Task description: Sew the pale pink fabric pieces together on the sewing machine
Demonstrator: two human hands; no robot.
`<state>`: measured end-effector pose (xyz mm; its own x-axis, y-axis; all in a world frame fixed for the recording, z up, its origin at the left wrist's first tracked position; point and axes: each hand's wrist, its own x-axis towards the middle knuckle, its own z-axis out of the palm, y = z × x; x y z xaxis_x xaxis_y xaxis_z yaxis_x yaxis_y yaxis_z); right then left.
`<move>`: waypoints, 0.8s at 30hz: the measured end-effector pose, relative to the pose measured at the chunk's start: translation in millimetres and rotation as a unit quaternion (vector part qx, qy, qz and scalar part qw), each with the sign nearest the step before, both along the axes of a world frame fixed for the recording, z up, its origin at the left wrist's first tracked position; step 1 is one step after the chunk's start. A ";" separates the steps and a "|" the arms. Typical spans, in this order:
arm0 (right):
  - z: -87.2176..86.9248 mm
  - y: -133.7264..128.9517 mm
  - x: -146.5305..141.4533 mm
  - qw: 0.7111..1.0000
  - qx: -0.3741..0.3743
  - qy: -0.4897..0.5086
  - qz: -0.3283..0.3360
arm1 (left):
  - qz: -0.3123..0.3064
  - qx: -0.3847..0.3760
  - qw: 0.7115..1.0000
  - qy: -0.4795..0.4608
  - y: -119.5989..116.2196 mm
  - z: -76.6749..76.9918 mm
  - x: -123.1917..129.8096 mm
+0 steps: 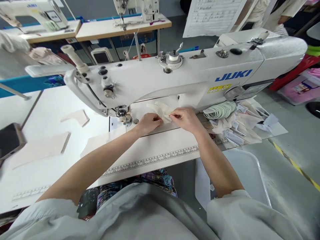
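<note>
A cream fabric piece (pixel 163 109) lies on the bed of the white sewing machine (pixel 190 75), under its arm. My left hand (pixel 150 122) has its fingers closed at the near left edge of the fabric. Thumb and fingertips of my right hand (pixel 185 118) pinch the fabric's right edge. Both hands are right of the needle and presser foot area (pixel 123 116), and apart from it. The fingertips partly hide the cloth's edges.
Stacked pale fabric pieces (pixel 250 123) and a coil of pale green elastic (pixel 220 110) lie at right. Cut pieces (pixel 42 146) lie flat at left beside a dark device (pixel 10 140). A ruler strip (pixel 160 158) lines the front edge; a plastic bin (pixel 240 173) stands below.
</note>
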<state>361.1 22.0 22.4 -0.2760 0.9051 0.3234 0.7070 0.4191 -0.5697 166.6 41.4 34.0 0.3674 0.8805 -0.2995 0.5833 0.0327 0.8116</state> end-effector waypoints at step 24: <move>-3.2 1.5 1.2 0.997 -0.063 0.039 -0.025 | 0.046 -0.105 0.983 -0.140 -4.2 1.6 7.8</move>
<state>362.3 23.4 19.2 -0.2070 0.9522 0.2246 0.6768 0.3051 -0.6699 174.3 37.2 35.6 0.3827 0.8434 -0.3772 0.3243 0.2596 0.9096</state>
